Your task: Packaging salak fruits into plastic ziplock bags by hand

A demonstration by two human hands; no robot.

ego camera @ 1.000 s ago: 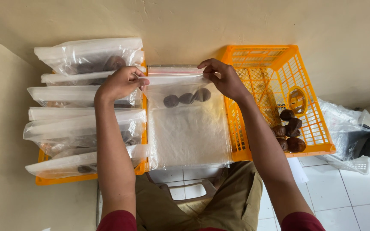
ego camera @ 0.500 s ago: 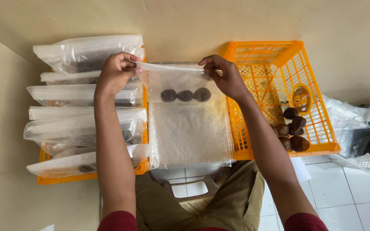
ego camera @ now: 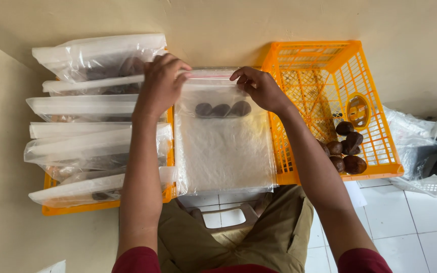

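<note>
Several clear plastic bags [ego camera: 84, 146] lie stacked in the orange crate [ego camera: 77, 208] at the far left, some showing dark fruit through the film. Just to their right we have our left hand [ego camera: 160, 83] — fingers curled over the top left corner of a clear zip bag [ego camera: 223, 146], pinching its sealing strip. The bag hangs flat between the two crates, above our lap and a white stool [ego camera: 223, 217], and three dark brown scaly fruits [ego camera: 222, 109] sit in a row inside it, close under the strip. Our right hand [ego camera: 261, 88] holds the same strip a little further along, thumb and forefinger pressed on it near the top right corner. Both hands are closed on the bag, not open. Beyond the right hand stands a second orange crate [ego camera: 360, 71] — tilted, with a handful of loose brown fruits [ego camera: 345, 149] gathered in its near corner. Further right, crumpled clear plastic [ego camera: 410, 131] lies on the white tiled floor [ego camera: 421, 227].
</note>
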